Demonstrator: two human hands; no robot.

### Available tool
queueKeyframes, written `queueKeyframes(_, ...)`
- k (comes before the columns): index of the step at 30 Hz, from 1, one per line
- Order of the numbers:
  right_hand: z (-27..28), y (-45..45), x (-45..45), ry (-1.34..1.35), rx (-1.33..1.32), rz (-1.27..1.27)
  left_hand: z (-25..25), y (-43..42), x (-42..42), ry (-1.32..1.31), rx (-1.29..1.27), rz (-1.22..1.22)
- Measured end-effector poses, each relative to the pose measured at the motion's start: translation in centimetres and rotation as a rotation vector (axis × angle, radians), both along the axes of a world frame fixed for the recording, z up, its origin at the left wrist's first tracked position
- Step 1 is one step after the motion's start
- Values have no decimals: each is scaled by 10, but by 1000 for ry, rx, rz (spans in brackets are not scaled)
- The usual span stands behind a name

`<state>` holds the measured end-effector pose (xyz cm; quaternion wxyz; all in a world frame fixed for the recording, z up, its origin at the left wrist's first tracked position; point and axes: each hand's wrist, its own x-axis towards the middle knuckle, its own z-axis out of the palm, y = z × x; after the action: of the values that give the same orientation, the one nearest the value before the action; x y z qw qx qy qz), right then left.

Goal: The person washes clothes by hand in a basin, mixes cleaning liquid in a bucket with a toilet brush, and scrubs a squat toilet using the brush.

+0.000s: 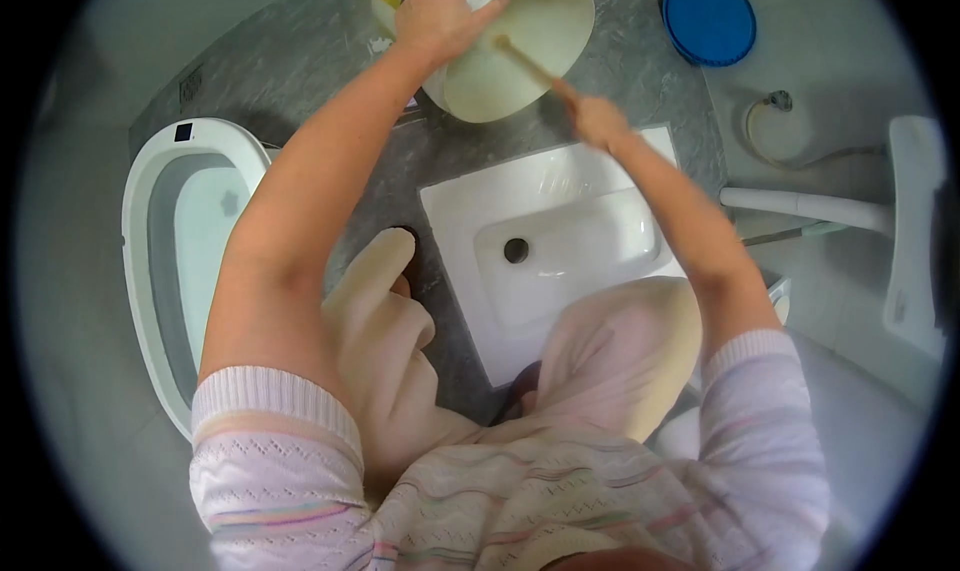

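A white bucket [545, 31] with a yellow and blue label lies tilted at the top of the view, its mouth turned toward me. My left hand [440, 21] grips its rim, with the thumb over the inner side. My right hand [597, 123] is closed around a thin wooden stick-like tool [535, 68], which reaches into the bucket's mouth. The tool's far end is brownish and too blurred to name. Below the hands is a white ceramic basin [450, 206] with a round dark drain, between my legs.
A white oval tub [137, 231] stands at the left. At the upper right lies a round blue lid [709, 18]. A hose [755, 146] and a white bar-like fixture [810, 207] are at the right. The floor [300, 81] is grey marbled.
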<state>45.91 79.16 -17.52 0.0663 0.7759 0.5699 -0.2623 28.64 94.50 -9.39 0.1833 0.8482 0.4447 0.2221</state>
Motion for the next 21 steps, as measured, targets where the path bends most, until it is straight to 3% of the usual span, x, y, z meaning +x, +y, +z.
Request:
queueKeyframes(2, 7, 31, -3, -30, 53, -51, 0, 2, 4, -8, 15, -12)
queueKeyframes(4, -23, 25, -31, 50, 28, -27, -1, 8, 4, -42, 24, 2)
queueKeyframes(7, -30, -32, -82, 381, 324, -43, 13, 2, -2, 68, -32, 20)
queueKeyframes(10, -7, -73, -61, 361, 242, -81, 4, 13, -7, -104, 57, -26)
queueKeyframes(13, -7, -28, -26, 84, 50, -77, 2, 11, -1, 1, 55, -66)
queueKeyframes(16, -33, 7, -51, 47, 45, -63, 10, 7, 8, 63, 9, -74)
queueKeyframes(17, -43, -12, -63, 160, 189, -45, 10, 6, 7, 42, 27, -81)
queueKeyframes(20, -9, -92, -56, 292, 255, -82, 6, 9, 4, -25, 81, -97)
queueKeyframes(21, 2, -94, -44, 238, 163, -84, 1, 10, 5, -43, 104, -110)
